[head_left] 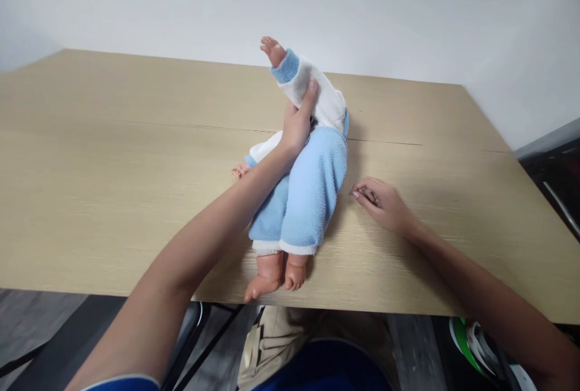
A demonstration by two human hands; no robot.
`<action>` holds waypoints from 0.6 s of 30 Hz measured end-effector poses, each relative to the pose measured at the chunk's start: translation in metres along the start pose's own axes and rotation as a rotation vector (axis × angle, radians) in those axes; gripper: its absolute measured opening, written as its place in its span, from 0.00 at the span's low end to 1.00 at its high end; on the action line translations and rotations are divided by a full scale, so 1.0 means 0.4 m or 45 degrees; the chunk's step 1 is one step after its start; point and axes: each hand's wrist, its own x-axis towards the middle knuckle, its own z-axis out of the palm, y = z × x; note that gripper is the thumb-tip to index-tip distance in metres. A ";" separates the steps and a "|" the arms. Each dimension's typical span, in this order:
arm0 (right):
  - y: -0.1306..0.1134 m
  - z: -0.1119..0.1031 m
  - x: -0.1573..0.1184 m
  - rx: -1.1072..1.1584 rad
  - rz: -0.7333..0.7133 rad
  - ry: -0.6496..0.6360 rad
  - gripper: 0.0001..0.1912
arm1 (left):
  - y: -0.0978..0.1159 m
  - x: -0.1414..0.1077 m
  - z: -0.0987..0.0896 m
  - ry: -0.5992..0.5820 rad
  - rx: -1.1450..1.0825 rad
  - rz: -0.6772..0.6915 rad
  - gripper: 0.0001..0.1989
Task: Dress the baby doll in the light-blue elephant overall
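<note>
A baby doll (317, 179) in a light-blue and white fleece outfit lies tilted on its side on the wooden table. Its bare feet point toward me near the front edge. My left hand (299, 116) is wrapped round the doll's upper body, the thumb lying across its white sleeve. One doll arm sticks up and to the left above that hand, while the other rests on the table beside my forearm. The doll's head is not visible. To the right of the doll and apart from it, my right hand (378, 200) is loosely closed, with nothing visible in its fingers.
The wooden table (113, 197) has a seam running across it and backs onto a pale wall. A dark chair (67, 342) stands below the front edge at left. Black and green items (466, 342) are below at right, and a dark object (557, 179) is beyond the right edge.
</note>
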 end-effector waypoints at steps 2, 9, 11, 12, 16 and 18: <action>0.009 -0.003 0.006 0.096 0.082 0.040 0.15 | 0.007 -0.005 0.026 -0.025 -0.021 0.001 0.39; 0.076 -0.051 0.053 0.916 0.542 0.315 0.33 | 0.011 -0.025 0.139 -0.367 0.417 0.231 0.25; 0.089 -0.079 0.062 1.066 0.627 0.287 0.35 | 0.016 -0.041 0.161 -0.564 0.625 0.304 0.27; 0.093 -0.093 0.063 1.139 0.659 0.262 0.37 | 0.021 -0.051 0.166 -0.646 0.718 0.339 0.29; 0.095 -0.142 0.059 1.367 0.753 0.218 0.36 | 0.060 -0.091 0.139 -0.739 0.855 0.425 0.32; 0.092 -0.150 0.054 1.348 0.777 0.206 0.32 | 0.078 -0.102 0.087 -0.634 0.862 0.436 0.26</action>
